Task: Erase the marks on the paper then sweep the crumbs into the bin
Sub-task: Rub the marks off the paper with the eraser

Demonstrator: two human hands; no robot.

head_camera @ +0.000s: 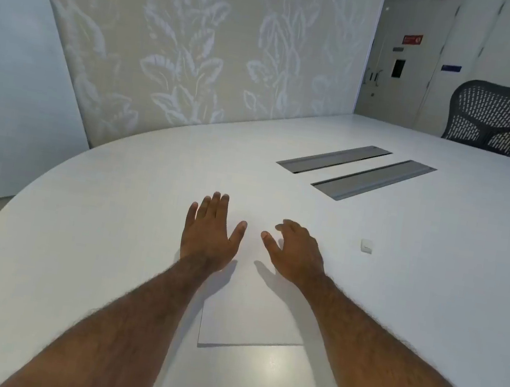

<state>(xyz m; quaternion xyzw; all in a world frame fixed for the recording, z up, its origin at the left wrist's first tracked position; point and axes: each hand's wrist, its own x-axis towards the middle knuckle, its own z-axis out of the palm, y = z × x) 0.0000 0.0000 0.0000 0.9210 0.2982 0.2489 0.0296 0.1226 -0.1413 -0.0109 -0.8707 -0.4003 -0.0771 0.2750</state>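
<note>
1. Head view, work surface: a white table (pixel 93 236) with a rounded edge filled most of the frame. A white sheet of paper (pixel 249 317) lay flat on it, at 6 o'clock from the frame centre, its near edge toward the person. No marks could be made out on the visible part of the sheet.
2. Head view, left hand: the left hand (pixel 210 233) rested palm-down, fingers spread and extended, over the far left part of the paper. It was released and grasped nothing.
3. Head view, right hand: the right hand (pixel 296 253) lay just beside the left, at 3 o'clock from it, fingers loosely curled, thumb pointing toward the left hand. It held nothing.
4. Head view, eraser: a small white eraser (pixel 366 245) sat on the table at 3 o'clock from the right hand, apart from it.
5. Head view, surroundings: two grey cable slots (pixel 355 171) were set into the table at 1 o'clock. A dark mesh chair (pixel 503 120) stood at 2 o'clock beyond the far edge.
</note>
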